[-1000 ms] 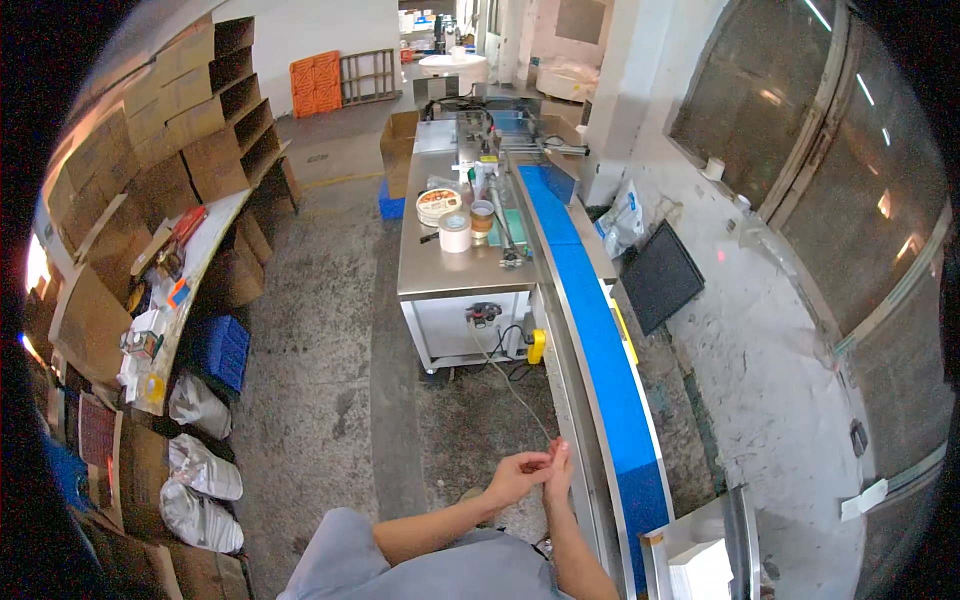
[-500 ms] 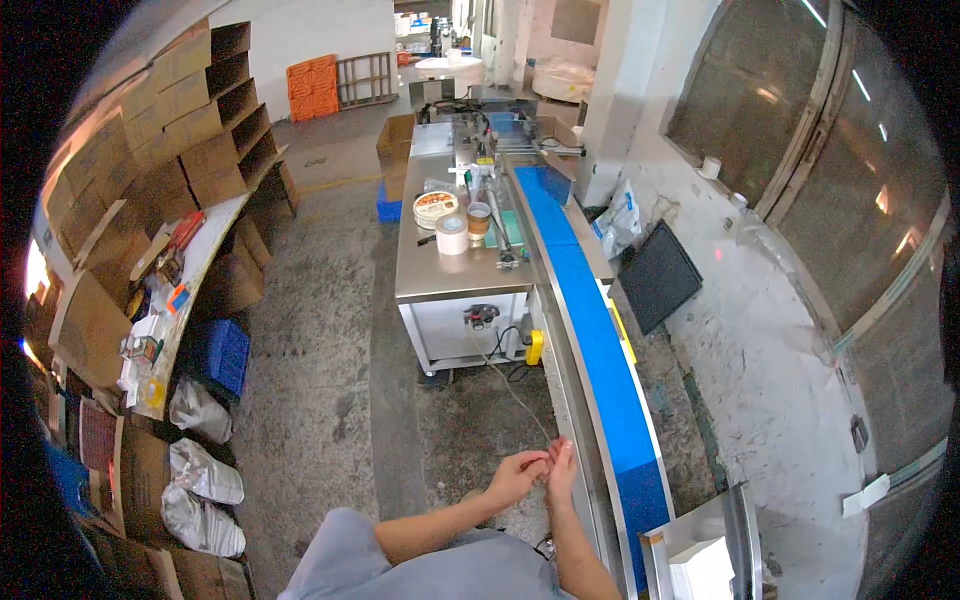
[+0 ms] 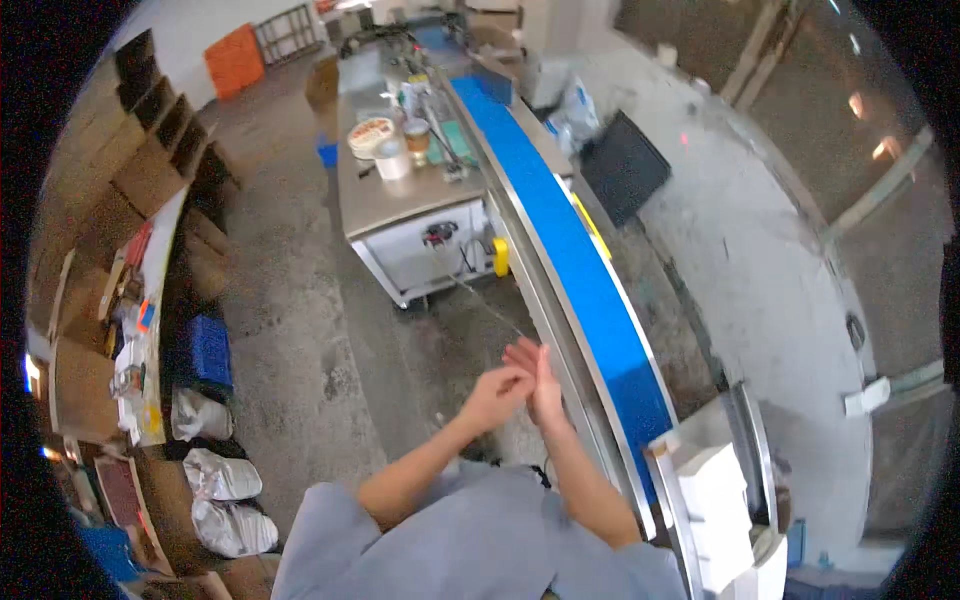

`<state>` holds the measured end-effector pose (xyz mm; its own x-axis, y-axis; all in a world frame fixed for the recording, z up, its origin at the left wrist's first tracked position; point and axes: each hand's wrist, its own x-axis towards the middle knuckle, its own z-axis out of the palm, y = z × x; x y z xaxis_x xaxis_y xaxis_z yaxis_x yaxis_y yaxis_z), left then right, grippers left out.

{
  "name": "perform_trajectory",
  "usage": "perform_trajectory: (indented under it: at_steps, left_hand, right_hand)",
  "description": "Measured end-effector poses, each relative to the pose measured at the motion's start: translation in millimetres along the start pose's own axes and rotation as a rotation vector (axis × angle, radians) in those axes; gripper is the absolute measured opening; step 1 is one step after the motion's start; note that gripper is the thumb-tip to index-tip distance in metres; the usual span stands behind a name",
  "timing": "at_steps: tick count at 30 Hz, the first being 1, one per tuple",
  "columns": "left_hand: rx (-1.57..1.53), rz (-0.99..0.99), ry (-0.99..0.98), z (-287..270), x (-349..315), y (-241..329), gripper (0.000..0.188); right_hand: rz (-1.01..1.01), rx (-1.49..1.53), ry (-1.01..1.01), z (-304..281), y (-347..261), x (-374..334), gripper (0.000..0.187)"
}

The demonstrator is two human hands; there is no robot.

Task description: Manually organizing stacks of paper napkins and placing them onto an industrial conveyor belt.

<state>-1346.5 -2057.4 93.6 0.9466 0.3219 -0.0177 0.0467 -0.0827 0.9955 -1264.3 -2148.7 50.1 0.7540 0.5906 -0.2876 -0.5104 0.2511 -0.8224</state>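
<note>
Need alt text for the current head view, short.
A person's left hand and right hand meet just left of a blue conveyor belt, with a thin cord running toward them from the front of a metal-topped table; whether the fingers grip it is unclear. Cardboard boxes are stacked along the left.

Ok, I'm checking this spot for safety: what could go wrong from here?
The thin cord runs from the table toward the right hand, so a sharp tug might pull it loose. That hand is also close to the metal rail along the blue belt, so it could bump or scrape there.
</note>
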Motion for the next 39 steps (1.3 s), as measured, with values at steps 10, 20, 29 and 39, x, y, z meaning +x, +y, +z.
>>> perform_trajectory:
  at_steps: [10,20,29,39]
  left_hand:
    - [0.566,0.529,0.123,19.8,12.8,47.6,0.011]
    - [-0.176,0.015,-0.087,22.7,16.4,70.8,0.013]
    - [-0.697,-0.143,-0.222,-0.8,16.8,69.7,0.021]
    - [-0.349,-0.297,0.145,-42.2,27.9,39.4,0.023]
  right_hand:
    - [-0.055,-0.042,0.072,5.4,-43.6,-14.2,0.082]
    - [0.064,0.427,-0.151,14.4,-98.8,-30.1,0.09]
    - [0.065,0.45,-0.174,7.7,-103.3,-28.6,0.091]
    - [0.075,0.373,-0.134,3.4,-82.1,-22.3,0.088]
